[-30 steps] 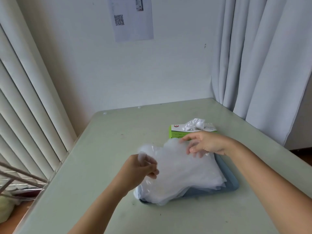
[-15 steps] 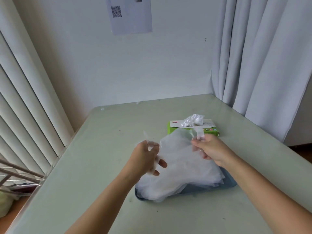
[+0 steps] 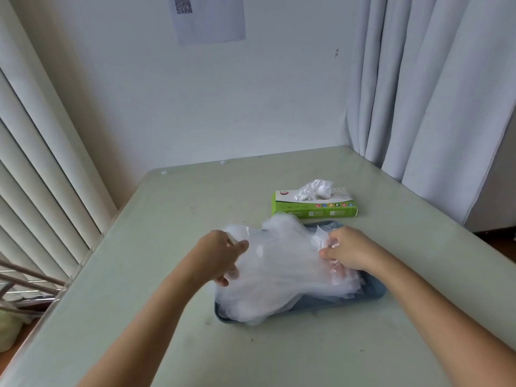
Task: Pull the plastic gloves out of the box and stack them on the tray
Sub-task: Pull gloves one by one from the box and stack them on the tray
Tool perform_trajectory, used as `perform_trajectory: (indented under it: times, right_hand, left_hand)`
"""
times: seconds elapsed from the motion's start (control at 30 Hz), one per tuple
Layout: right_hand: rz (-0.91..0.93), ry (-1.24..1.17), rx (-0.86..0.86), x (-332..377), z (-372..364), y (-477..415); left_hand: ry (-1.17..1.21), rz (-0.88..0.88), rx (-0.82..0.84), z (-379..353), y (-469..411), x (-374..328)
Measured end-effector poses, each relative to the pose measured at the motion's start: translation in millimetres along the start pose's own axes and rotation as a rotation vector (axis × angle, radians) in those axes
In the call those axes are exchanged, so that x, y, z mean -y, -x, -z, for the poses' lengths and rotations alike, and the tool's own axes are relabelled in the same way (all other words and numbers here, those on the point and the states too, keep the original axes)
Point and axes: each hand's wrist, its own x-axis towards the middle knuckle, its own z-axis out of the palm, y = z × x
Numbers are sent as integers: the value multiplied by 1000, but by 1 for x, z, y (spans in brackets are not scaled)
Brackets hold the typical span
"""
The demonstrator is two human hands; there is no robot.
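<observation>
Between the two grips, one thin plastic glove [image 3: 282,252] is stretched out just above the pile of gloves [image 3: 279,300] lying on the blue tray [image 3: 374,293]. The left grip [image 3: 220,255] is clamped on one edge of the glove, with the film pinched between thumb and fingers. The right grip [image 3: 349,251] is curled round the opposite edge, with film bunched under its fingertips. Beyond the right grip and well apart from it, the green box [image 3: 314,210] stands on the tabletop [image 3: 181,219], and a tuft of the next glove [image 3: 315,189] pokes out of its slot.

The step in hand looks like laying this glove on the pile. To do it well, both grips should probably come down together and level, so the sheet lands flat rather than folded. Film this light will likely cling to skin and trap air. Letting go one side at a time, and sliding the fingers out sideways rather than lifting them, should stop it riding back up. The pile seems to overhang the tray's rim on the near side of the left grip, so the glove is best centred a little toward the right grip. A light press with flat fingers afterwards would settle it. At least one more glove waits in the box, so the task looks only part done.
</observation>
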Motion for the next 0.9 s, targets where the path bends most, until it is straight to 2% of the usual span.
perform_trajectory:
  times: [0.07, 0.1, 0.17, 0.2, 0.23, 0.27, 0.37, 0.43, 0.53, 0.7, 0.77, 0.9]
  right_hand:
    - [-9, -28, -3, -1, 1, -2]
    - [-13, -54, 1, -3, 1, -3]
    - [-19, -103, 13, -4, 1, -5]
    - [-26, -115, 16, -4, 1, -5]
    - [-35, -122, 19, -4, 2, -5]
    - [-45, -131, 23, -4, 3, -5]
    - [-72, -192, 63, -3, 5, -5]
    - [-92, -240, 74, -2, 7, -4]
    - [-103, -298, 65, 1, 9, -2]
    - [-118, -457, 71, 4, 7, 0]
    - [-120, -603, 102, 7, 8, 3]
    - [-133, -833, 148, 11, 11, 6]
  left_hand:
    - [267, 7, 124, 11, 2, -2]
    - [502, 18, 238, 19, 4, -2]
    - [1057, 35, 572, 38, 2, 4]
    - [1256, 15, 725, 45, 2, 7]
    - [1342, -17, 759, 49, 2, 8]
    - [1324, -29, 637, 49, 1, 8]
    - [876, -116, -34, 38, 8, 1]
    - [630, -257, -248, 26, 11, -3]
    - [301, -468, -299, 3, 19, -6]
    - [-294, -661, -151, -57, 33, -16]
    - [-402, -678, -136, -76, 33, -19]
    - [-434, -645, -200, -96, 21, -27]
